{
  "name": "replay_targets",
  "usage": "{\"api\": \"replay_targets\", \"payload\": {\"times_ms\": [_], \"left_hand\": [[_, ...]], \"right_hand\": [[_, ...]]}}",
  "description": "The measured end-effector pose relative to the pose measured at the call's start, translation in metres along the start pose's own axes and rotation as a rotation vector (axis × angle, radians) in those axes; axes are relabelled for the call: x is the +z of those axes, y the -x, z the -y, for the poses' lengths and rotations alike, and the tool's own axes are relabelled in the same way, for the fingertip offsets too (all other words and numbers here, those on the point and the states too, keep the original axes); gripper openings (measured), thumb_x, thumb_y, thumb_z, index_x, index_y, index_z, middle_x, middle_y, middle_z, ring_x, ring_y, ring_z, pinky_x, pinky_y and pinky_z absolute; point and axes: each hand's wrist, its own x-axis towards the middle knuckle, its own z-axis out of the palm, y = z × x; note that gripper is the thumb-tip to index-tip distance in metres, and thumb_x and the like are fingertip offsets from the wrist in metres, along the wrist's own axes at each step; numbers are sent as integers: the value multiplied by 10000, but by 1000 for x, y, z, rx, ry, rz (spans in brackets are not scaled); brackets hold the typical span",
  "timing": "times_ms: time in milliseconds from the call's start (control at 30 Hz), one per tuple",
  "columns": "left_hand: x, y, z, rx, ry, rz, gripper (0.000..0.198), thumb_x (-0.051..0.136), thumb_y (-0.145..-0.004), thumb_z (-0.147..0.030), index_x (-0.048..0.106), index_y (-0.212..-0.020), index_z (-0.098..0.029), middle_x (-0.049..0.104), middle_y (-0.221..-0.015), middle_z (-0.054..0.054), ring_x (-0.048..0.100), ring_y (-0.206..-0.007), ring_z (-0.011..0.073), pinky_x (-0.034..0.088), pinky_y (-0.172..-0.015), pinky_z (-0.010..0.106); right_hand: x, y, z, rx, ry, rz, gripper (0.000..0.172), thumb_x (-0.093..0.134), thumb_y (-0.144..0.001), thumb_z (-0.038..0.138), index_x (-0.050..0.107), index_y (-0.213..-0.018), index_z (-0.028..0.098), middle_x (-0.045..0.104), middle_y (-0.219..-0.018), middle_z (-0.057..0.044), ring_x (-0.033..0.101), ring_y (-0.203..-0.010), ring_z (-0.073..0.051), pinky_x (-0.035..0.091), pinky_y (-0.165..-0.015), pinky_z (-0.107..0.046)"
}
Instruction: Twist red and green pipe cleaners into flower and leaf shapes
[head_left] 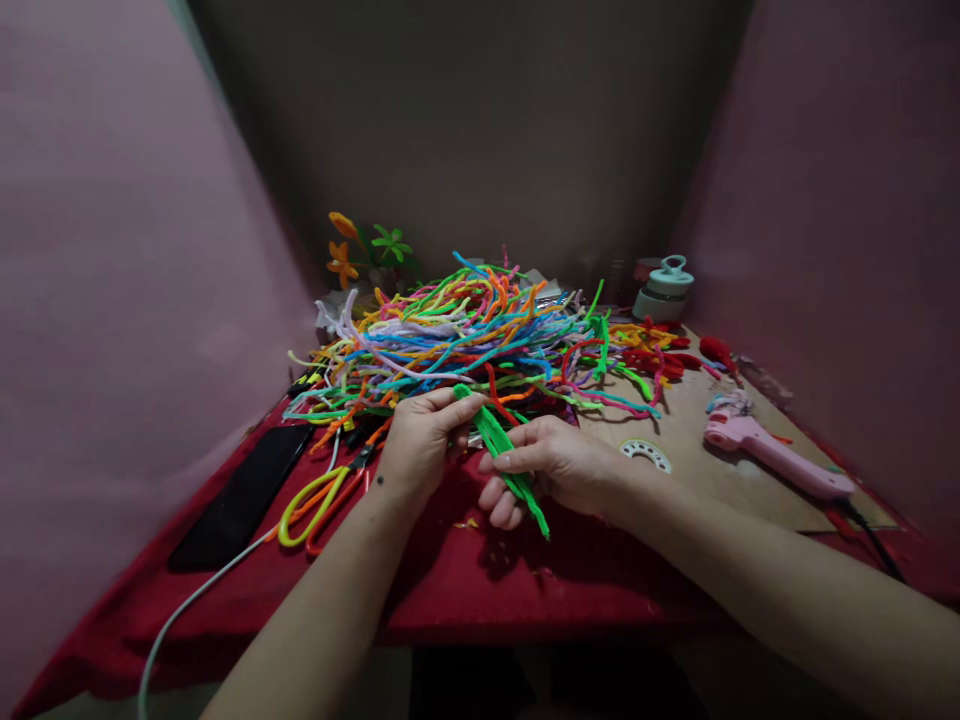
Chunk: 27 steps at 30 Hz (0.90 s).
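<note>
A bright green leaf shape of pipe cleaners (pixel 491 432) slants between my two hands over the front of the table. My left hand (pixel 426 438) pinches its upper end between thumb and fingers. Lower down, my right hand (pixel 551 462) grips the same piece, with the thumb on top and the fingers curled beneath. The pointed lower tip sticks out below my right fingers. Just behind both hands lies a big tangled heap of pipe cleaners (pixel 450 335) in many colours.
Left of my hands lie scissors (pixel 315 505) with yellow and orange handles, a black phone (pixel 240 497) and a white cable (pixel 202 598). On the right, a board (pixel 607 440) bears a pink glue gun (pixel 780 458) and a white ring (pixel 646 456). Pipe-cleaner flowers (pixel 343 262) and a mint-lidded jar (pixel 665 288) stand behind.
</note>
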Motion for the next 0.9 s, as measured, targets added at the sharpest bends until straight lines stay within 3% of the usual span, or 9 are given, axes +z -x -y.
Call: {"api": "replay_targets", "payload": {"times_ms": [133, 267, 533, 800, 900], "left_hand": [[-1, 0, 3, -5, -7, 3, 241, 690, -671, -311, 528, -616, -141, 438, -413, -63, 366, -323, 41, 295, -346, 176], [0, -1, 3, 6, 33, 44, 215, 678, -678, -305, 545, -642, -139, 479, -441, -47, 462, -356, 84, 331, -340, 192], [7, 0, -2, -36, 88, -10, 185, 671, -670, -282, 548, -658, -144, 474, -434, -51, 441, -340, 84, 358, -354, 211], [2, -3, 9, -8, -10, -24, 274, 648, -698, -351, 497, -585, -152, 448, -410, -50, 383, -351, 52, 299, -376, 181], [4, -2, 11, 99, -143, -127, 307, 649, -698, -359, 478, -545, -155, 429, -409, -56, 380, -373, 49, 297, -391, 177]], "right_hand": [[2, 0, -1, 5, -44, -54, 94, 482, -735, 66, 555, -795, 60, 638, -639, -94, 642, -542, -172, 536, -552, -304], [5, -2, -3, -63, -59, -78, 115, 479, -721, 33, 565, -787, 73, 598, -615, -42, 558, -454, -100, 521, -479, -254], [4, -7, -6, -112, -18, -109, 125, 499, -813, 208, 571, -782, 110, 506, -502, 22, 471, -380, -71, 482, -369, -205], [0, -7, -12, -69, 41, -100, 149, 465, -813, 275, 497, -756, 141, 570, -484, 3, 479, -339, -90, 469, -328, -228], [-2, -9, -16, -120, 86, -112, 192, 497, -789, 343, 481, -776, 153, 568, -466, 18, 462, -315, -86, 450, -308, -218]]}}
